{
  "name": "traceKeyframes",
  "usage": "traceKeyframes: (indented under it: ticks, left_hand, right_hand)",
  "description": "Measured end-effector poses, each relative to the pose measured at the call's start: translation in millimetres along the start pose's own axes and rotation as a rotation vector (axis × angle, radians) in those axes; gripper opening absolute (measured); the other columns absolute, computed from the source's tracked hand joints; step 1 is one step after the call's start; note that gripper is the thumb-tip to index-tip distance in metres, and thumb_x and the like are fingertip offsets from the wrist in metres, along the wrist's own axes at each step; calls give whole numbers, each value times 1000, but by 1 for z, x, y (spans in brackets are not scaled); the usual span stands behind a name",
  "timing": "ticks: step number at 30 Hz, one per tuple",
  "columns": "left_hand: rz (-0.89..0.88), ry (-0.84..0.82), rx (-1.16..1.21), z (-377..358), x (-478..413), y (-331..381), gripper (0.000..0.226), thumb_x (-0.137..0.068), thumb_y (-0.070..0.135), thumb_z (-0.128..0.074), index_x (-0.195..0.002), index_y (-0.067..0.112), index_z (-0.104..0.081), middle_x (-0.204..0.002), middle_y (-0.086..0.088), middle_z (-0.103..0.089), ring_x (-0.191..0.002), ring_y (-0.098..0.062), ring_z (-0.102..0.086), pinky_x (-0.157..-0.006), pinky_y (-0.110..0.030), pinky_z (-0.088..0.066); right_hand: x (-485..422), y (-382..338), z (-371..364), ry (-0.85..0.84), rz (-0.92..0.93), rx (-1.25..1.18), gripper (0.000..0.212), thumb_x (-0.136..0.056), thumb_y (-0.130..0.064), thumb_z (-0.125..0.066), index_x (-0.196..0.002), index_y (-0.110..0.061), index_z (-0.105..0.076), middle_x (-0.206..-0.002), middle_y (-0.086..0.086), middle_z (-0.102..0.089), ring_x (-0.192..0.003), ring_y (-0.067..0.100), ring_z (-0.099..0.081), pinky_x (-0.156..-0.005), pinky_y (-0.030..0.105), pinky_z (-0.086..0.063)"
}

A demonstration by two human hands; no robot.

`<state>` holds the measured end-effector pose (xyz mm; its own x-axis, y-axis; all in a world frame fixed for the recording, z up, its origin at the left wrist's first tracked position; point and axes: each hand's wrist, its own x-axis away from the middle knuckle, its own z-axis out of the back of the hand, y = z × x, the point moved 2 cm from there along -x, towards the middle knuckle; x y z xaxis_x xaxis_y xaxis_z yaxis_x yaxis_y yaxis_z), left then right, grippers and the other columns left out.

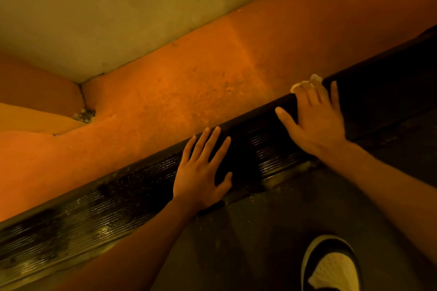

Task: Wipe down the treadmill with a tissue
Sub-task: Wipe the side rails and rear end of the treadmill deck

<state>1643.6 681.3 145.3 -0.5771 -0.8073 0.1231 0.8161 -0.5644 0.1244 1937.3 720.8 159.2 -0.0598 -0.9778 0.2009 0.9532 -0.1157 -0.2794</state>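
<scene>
The treadmill's black ribbed side rail [94, 203] runs diagonally from lower left to upper right, with the dark belt [255, 231] beside it. My left hand [201, 172] lies flat on the rail, fingers straight and spread. Farther up the rail, my right hand [312, 116] presses a crumpled pale tissue [307, 82] against the rail's outer edge; only part of the tissue shows past the fingertips.
An orange-red floor [189, 82] lies beyond the rail and meets a pale wall [106, 7], with debris in the corner [85, 114]. My white and black shoe [331, 267] stands on the belt at the bottom right.
</scene>
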Motion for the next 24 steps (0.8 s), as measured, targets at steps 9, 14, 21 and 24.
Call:
traceKeyframes:
  ticks: [9,14,21,24]
  left_hand:
    - [-10,6,50,2,0,-1,77,-97,52,-50,-163,20,-29,-173,-10,-14,-160,-30,-8,-126,-58,-19]
    - [6,-8,20,1,-2,1,76,-98,51,-48,-164,21,-27,-173,-9,-12,-160,-29,-6,-126,-57,-17]
    - [7,-38,-30,0,0,1,77,-97,52,-47,-164,22,-24,-173,-9,-10,-160,-29,-7,-127,-55,-16]
    - [-1,-34,-55,-3,-1,-1,77,-97,53,-46,-164,23,-22,-173,-9,-10,-160,-30,-7,-127,-55,-15]
  right_hand:
    - [32,-68,-32,-132,375,72,94,-98,-76,0,-166,-12,-11,-174,8,-10,-161,23,2,-129,50,4]
    - [30,46,2,-61,42,96,89,-100,-73,-9,-167,-15,-4,-175,7,-2,-161,23,3,-128,53,5]
    - [105,-59,-47,-136,278,4,93,-99,-75,-19,-166,-13,-6,-174,7,4,-161,25,5,-128,53,-7]
    - [115,-51,-53,-98,349,-5,86,-101,-71,-23,-167,-17,-10,-175,2,-2,-161,21,-2,-126,54,-14]
